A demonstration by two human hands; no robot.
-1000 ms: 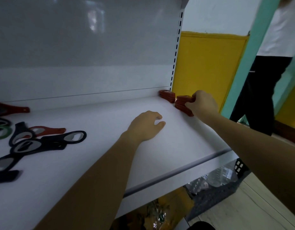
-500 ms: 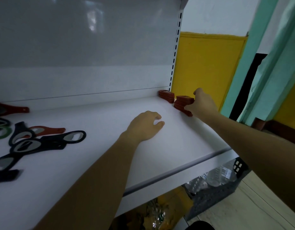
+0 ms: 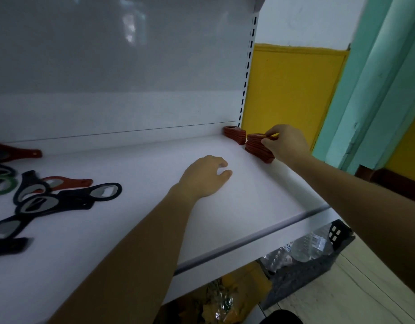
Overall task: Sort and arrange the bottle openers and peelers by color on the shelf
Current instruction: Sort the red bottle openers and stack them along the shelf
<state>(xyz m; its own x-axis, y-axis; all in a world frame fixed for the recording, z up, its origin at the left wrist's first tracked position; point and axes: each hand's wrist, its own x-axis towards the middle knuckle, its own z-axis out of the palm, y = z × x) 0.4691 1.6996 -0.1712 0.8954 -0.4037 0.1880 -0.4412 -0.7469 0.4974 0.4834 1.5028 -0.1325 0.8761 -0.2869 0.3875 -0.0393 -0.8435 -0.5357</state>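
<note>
The shelf (image 3: 136,230) is smooth, matt white; its back panel (image 3: 108,54) is glossy. Black openers (image 3: 103,191) at nine o'clock carry shiny metal inserts; red openers (image 3: 254,147) at two o'clock look matt.

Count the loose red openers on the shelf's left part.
2. The back red opener lies by the rear wall at the frame's left edge; the front red opener lies among the black openers. More may be hidden beyond the frame edge.

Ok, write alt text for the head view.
A person's right hand pinches the top of a stack of red openers in the far right corner of a shelf, beside a second red stack. The left hand rests on the shelf; loose openers lie at left.
</note>
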